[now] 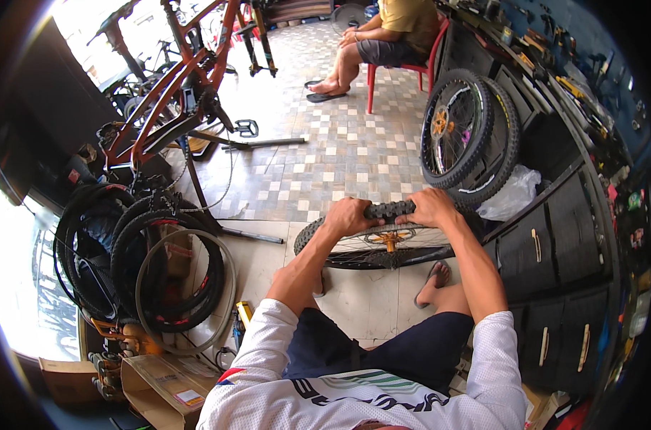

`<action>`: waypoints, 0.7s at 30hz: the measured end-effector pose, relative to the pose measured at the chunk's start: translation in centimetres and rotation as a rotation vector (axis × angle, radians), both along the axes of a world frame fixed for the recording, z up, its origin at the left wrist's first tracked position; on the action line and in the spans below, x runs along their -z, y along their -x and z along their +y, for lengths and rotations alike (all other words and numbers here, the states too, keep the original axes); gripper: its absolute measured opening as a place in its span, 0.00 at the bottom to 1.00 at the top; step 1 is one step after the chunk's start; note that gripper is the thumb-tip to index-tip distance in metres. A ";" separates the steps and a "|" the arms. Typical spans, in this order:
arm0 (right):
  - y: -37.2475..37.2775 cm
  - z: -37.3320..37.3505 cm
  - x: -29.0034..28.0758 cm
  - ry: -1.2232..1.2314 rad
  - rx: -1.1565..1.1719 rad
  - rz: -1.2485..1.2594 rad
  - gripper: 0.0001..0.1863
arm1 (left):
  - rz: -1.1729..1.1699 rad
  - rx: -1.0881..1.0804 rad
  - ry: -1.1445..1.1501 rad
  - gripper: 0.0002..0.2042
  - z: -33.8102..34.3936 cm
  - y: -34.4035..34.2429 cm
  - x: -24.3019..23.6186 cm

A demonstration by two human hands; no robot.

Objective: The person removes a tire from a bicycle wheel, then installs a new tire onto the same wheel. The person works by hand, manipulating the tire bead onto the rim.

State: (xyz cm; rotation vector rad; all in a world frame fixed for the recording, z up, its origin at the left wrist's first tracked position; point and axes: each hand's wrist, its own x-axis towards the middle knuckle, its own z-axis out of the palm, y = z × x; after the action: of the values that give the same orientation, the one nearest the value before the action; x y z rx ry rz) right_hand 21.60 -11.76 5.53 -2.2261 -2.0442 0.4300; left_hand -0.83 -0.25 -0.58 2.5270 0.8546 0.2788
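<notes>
In front of my knees is a bicycle wheel (pixel 404 236) with a knobby black tire (pixel 390 209), thin spokes and a gold hub. The wheel is tilted, so I see it nearly edge-on. My left hand (pixel 347 216) is closed over the tire's far edge, thumb pointing inward. A short way to its right, my right hand (pixel 434 208) grips the same edge, its thumb also turned toward the middle. A stretch of tread shows between the two hands. The undersides of my fingers are hidden by the tire.
Two more wheels (pixel 454 129) lean on dark drawers (pixel 569 222) at the right, beside a clear plastic bag (pixel 512 195). A bike frame (pixel 175 93) hangs on a stand at left, above several tires (pixel 171 272). Cardboard box (pixel 161 390) lower left. A person (pixel 393 36) sits on a red chair (pixel 434 54).
</notes>
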 end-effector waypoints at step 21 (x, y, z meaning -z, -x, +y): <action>-4.3 -2.8 2.6 -0.310 -0.051 0.116 0.48 | 0.190 0.173 -0.081 0.49 -0.2 -5.2 -3.9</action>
State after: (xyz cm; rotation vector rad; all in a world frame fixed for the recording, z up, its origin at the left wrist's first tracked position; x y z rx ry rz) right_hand 25.86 -14.53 2.92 -1.9272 -1.9582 0.2210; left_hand 4.40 -0.50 3.33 2.7154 0.6998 0.0181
